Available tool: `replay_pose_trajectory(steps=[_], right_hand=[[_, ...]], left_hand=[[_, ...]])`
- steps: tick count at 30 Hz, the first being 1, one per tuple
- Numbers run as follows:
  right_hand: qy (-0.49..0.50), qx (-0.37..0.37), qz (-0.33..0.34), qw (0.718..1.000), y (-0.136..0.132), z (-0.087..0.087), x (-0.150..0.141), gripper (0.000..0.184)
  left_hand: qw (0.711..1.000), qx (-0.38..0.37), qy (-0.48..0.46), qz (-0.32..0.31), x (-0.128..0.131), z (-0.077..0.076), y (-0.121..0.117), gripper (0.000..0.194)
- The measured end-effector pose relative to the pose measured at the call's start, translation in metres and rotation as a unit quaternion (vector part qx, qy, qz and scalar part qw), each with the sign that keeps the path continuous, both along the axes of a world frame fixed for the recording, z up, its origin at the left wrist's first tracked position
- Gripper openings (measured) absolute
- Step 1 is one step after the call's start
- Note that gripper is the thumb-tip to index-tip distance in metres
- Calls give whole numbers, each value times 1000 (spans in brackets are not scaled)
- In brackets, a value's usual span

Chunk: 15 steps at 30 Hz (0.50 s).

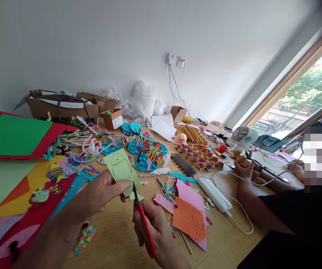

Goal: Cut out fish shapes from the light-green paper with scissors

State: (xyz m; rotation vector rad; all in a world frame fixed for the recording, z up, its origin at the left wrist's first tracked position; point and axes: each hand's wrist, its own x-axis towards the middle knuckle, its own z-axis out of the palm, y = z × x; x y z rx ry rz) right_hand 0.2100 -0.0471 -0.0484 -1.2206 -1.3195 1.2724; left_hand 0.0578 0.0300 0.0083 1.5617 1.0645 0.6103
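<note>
Between thumb and fingers, my left hand (109, 190) pinches a light green sheet of paper (121, 168) with a fish outline drawn on it in dark lines. Red-handled scissors (146, 228) are gripped in my right hand (156, 226). Their dark blades meet the lower right edge of the green paper, beside my left thumb; how far apart they stand is hard to make out. Below the sheet lies a small green paper scrap (137, 196). To the right, an orange paper (190, 218) with pencilled outlines rests on a pink sheet (189, 192).
Coloured paper sheets (15, 136) pile up at the left. Blue decorated discs (145, 160), a glue bottle (92, 149) and pipe cleaners fill the middle. A white power strip (215, 194) with its cable lies at the right, near another person's hands (245, 170) holding brown cardboard.
</note>
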Motion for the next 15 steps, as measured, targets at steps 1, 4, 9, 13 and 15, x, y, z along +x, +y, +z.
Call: replay_pose_trajectory(steps=[1,4,9,13,15], right_hand=[[0,-3,3,1000,-1,1,0,44],[-10,6,9,1000,-2,0,3,43],[-30,35,14,999,-4,-9,9,41],[-27,37,23,999,-5,-12,10,39],[-22,38,26,999,-6,-12,10,39]], left_hand=[[1000,-7,10,6,-1,-1,0,27],[999,-24,35,10,-5,-4,1,30],[998,5,33,-44,-9,-5,4,24],[998,20,15,-62,-5,0,4,21],[997,20,2,-71,-2,2,3,21]])
